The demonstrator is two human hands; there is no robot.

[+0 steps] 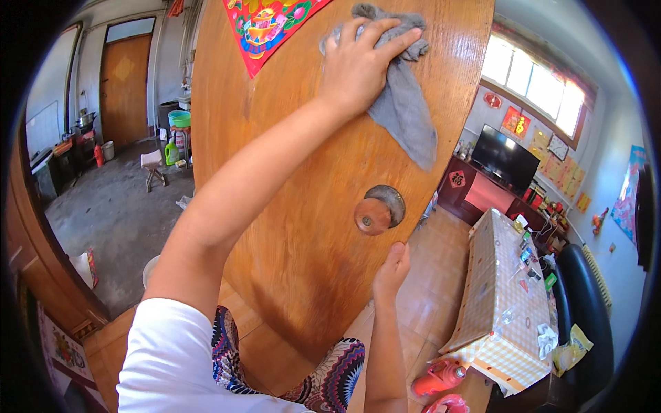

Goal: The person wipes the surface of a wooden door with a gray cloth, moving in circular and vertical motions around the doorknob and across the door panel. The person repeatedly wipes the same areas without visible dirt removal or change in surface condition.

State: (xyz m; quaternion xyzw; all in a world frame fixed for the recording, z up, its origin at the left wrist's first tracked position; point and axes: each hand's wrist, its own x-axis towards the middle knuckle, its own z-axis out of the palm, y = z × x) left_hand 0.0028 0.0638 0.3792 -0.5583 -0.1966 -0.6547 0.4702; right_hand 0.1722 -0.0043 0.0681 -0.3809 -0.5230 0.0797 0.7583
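My left hand (pixel 359 63) presses a grey cloth (pixel 406 113) against the upper part of a brown wooden door (pixel 296 172). Its fingers are bent over the bunched top of the cloth, and the rest hangs down the door's face in a loose point. Below the cloth is a round door knob (pixel 372 216) with a worn metal collar. My right hand (pixel 392 270) grips the door's right edge, just under the knob. Its thumb shows, while the other fingers are mostly hidden.
A red decorated paper (pixel 270 27) is stuck on the door's top. At right stand a long table (pixel 496 289) with a checked cover, a black sofa (pixel 585 303) and a television (pixel 506 157). A red thermos (pixel 439 377) is on the floor. At left, a small stool (pixel 153 162) stands on dark floor.
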